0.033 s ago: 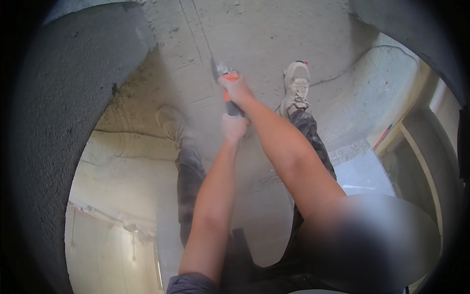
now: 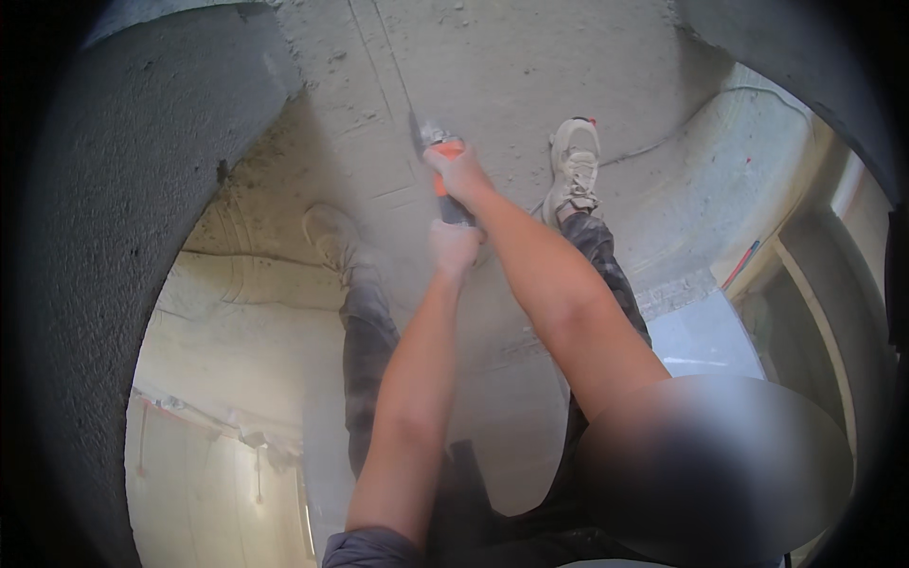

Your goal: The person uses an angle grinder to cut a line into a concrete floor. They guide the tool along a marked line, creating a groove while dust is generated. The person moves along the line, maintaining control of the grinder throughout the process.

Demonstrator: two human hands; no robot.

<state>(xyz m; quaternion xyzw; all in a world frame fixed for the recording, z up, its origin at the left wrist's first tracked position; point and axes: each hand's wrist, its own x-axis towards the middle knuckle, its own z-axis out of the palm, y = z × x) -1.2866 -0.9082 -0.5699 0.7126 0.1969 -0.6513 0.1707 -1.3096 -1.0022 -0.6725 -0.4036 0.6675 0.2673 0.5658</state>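
Note:
Both of my hands are closed on an orange and black angle grinder (image 2: 441, 186) held low at the concrete floor. My right hand (image 2: 462, 175) grips the orange front part, close to the metal head. Behind it, my left hand (image 2: 454, 246) is wrapped round the dark rear end. The disc (image 2: 415, 133) stands on edge at the lower end of a narrow groove (image 2: 401, 85) in the floor. A second thin line runs beside that groove. Pale dust hazes the area around the tool, and the disc's contact with the floor is blurred.
My shoes (image 2: 575, 166) stand apart on either side of the grinder. A rough grey wall (image 2: 142, 180) rises at the left. Thin cables (image 2: 644, 151) cross the floor at both sides. A pale sheet (image 2: 705, 336) lies at the right, and a large blurred round shape covers the lower right.

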